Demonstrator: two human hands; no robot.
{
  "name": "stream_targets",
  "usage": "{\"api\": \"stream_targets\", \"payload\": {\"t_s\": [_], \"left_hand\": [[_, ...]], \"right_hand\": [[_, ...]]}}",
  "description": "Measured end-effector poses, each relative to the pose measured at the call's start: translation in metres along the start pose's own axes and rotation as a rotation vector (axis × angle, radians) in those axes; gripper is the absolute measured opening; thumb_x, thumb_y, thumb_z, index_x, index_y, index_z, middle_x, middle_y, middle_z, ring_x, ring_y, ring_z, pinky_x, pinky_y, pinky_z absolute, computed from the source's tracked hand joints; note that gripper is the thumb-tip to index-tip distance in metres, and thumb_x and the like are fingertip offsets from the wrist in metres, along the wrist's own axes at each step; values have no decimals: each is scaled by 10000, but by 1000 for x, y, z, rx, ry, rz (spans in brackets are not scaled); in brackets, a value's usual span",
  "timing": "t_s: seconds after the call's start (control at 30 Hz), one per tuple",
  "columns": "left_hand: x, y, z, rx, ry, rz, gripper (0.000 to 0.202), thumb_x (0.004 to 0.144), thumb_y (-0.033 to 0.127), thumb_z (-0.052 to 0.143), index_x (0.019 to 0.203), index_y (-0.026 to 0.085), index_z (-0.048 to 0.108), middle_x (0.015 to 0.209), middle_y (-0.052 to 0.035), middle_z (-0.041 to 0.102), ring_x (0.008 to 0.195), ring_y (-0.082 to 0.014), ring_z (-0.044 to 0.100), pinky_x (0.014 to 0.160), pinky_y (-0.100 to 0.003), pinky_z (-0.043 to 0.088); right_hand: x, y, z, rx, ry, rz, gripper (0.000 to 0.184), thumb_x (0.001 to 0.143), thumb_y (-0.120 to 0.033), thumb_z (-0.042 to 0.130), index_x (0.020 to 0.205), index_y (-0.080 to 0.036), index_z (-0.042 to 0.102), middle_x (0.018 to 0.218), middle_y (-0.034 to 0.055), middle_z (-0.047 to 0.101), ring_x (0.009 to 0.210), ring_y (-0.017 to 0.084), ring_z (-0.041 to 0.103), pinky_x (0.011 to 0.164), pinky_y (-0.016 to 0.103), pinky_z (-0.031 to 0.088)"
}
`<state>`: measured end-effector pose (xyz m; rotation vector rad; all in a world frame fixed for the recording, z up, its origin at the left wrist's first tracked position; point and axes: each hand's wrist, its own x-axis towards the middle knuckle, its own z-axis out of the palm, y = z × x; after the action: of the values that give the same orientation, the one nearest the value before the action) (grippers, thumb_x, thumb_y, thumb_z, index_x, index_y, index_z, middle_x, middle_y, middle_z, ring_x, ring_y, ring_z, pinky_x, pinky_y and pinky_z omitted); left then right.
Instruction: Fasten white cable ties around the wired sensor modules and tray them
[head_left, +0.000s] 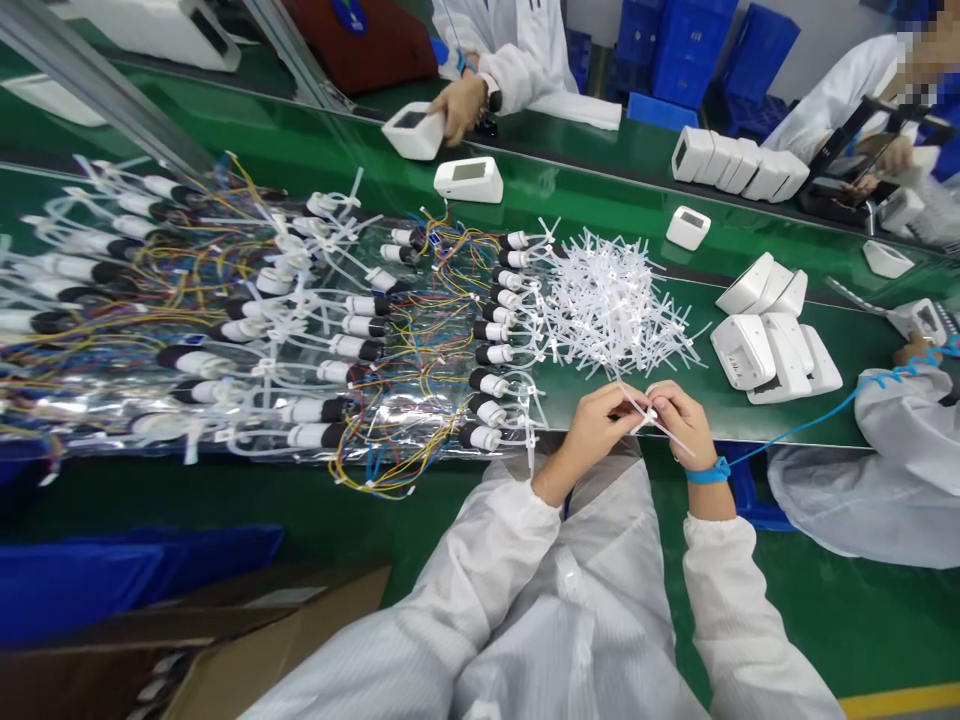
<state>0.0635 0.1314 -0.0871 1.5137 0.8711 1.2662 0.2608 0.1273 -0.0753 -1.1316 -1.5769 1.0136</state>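
Observation:
My left hand [598,428] and my right hand [684,425] are close together at the table's front edge, fingers pinched. Between them they hold a small piece of thin white tubes joined by a white connector [649,414], its tube ends sticking out. Just beyond my hands lies a big heap of similar white tube pieces [604,300]. To the left, rows of small black-and-white cylindrical parts [491,382] with tubes and coloured wires [427,340] lie on clear plastic. A blue wrist strap [709,471] is around my right wrist.
White device housings [780,355] stand to the right. Across the green bench [577,190], a co-worker's hand [459,108] touches a white device [414,132]. Another co-worker's sleeve [904,410] is at the right. A blue coiled cord [814,415] runs from my wrist. A cardboard box [285,640] is lower left.

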Motion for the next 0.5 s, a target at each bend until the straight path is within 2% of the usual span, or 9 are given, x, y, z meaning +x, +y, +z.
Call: {"api": "stream_targets", "payload": {"t_s": [0.13,0.23,0.33,0.4,0.5], "left_hand": [[3,1,-3,24,38,22,34,944,236,805,914,230,820,923,-34,786,857,-199,728,826,-312,585],[6,3,-6,-27,82,4,168,980,336,806,859,220,821,909,-49,791,878,-210,738,848,-334,594],[7,6,-10,-133,110,-87,253,940,444,861,855,209,821,900,-58,803,869,-222,755,828,-349,630],[6,8,-11,-198,116,-171,302,903,493,892,872,202,816,913,-64,811,870,-232,769,821,-364,664],[5,7,-11,-293,128,-258,368,890,552,894,909,197,802,946,-70,817,873,-238,786,830,-393,700]], "right_hand": [[1,-3,5,-44,-14,-30,356,1084,-589,697,953,-277,804,1013,81,735,991,288,680,968,459,556],[2,-4,6,-61,-39,-51,348,1097,-575,683,979,-280,825,1022,85,747,1018,292,690,979,462,557],[1,-4,3,-50,-77,-59,322,1125,-537,650,1062,-292,849,1066,86,761,1061,287,701,1005,459,556],[0,-3,1,-37,-83,-43,313,1126,-530,650,1088,-297,855,1091,86,761,1062,281,705,983,451,568],[-3,1,2,7,-79,33,297,1099,-540,689,1101,-286,844,1128,89,749,977,260,708,839,407,598]]}}
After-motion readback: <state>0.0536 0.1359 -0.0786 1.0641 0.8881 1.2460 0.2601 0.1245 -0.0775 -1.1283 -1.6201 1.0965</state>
